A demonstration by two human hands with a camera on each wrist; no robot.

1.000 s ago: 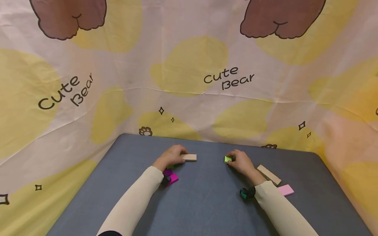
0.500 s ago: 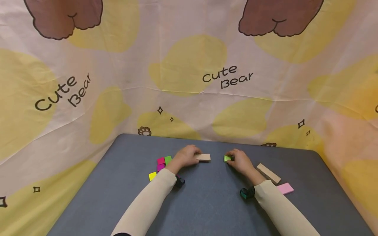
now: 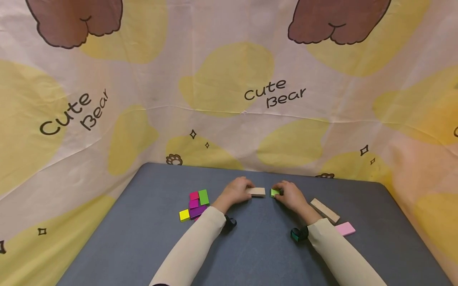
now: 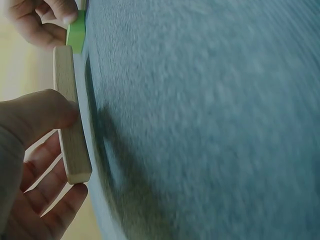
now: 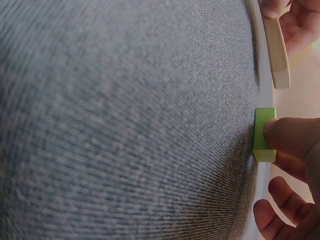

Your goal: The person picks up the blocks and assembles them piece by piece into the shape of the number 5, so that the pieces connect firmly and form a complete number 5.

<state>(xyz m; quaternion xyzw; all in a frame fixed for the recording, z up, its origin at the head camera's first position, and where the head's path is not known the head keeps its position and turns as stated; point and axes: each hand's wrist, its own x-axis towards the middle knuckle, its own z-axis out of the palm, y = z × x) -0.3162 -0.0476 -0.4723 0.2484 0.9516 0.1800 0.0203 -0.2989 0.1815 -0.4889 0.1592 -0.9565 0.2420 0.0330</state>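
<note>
"How far along are you?"

"You seem to be partway through bringing two pieces together. The wooden block (image 3: 257, 192) and the lime block (image 3: 274, 193) lie end towards end, just beside each other, with a gap left between them. Closing it looks like the part left."

"And your other pieces?"

"To your left, a green block (image 3: 203, 197), a red block (image 3: 194, 196), a magenta block (image 3: 193, 203), a purple block (image 3: 197, 212) and a yellow block (image 3: 184, 215) lie bunched on the table (image 3: 250, 246). Your sleeve partly hides that bunch. To your right lie a wooden plank (image 3: 325, 210) and a pink block (image 3: 345, 228), neither in your grasp."

"What is your left hand (image 3: 236, 190) doing?"

"It pinches the wooden block, your thumb on the near face and fingers behind. The block seems lifted a little, judging by its shadow."

"Your right hand (image 3: 292, 196)?"

"Its grip is narrow: you pinch the lime block, thumb across one face, two other fingers bent clear of it. You seem to have it resting on the table."
</note>
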